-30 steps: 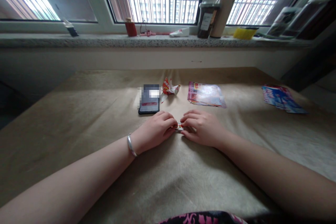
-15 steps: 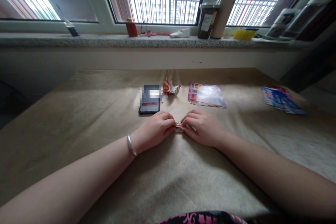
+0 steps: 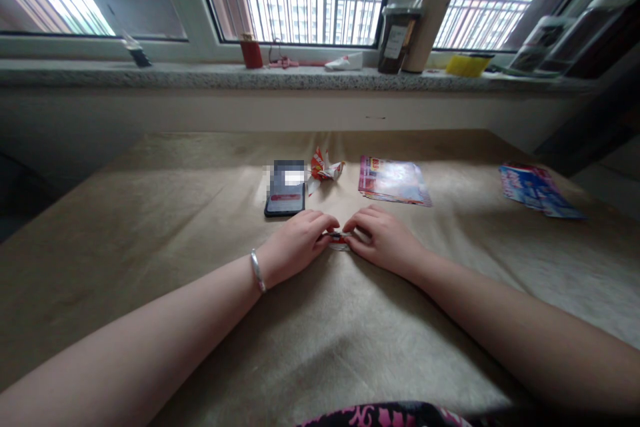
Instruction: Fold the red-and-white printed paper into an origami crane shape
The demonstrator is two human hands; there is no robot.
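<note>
A small folded piece of printed paper [image 3: 339,239], white with red, lies low at the table's middle between my hands. My left hand [image 3: 296,248], below a silver bangle [image 3: 257,271], pinches its left end with thumb and fingers. On the other end, the thumb and bent fingers of my right hand [image 3: 384,240] are closed. Fingertips cover much of the paper, so its full shape is hidden. Just beyond the hands stands an orange-and-white folded paper figure [image 3: 325,168] with pointed tips. Left of that figure lies a dark phone [image 3: 285,197], its screen partly pixelated.
Behind my right hand is a stack of glossy printed sheets [image 3: 395,180]. More blue and red leaflets [image 3: 537,190] fan out at the far right. A beige cloth [image 3: 200,320] covers the table. The stone windowsill [image 3: 200,78] holds a red container [image 3: 251,52] and a dark-filled jar [image 3: 397,40].
My fingers have shifted on the paper: the left fingertips moved slightly right and up, and more of the paper's red front part shows. Both hands stay at the same spot.
</note>
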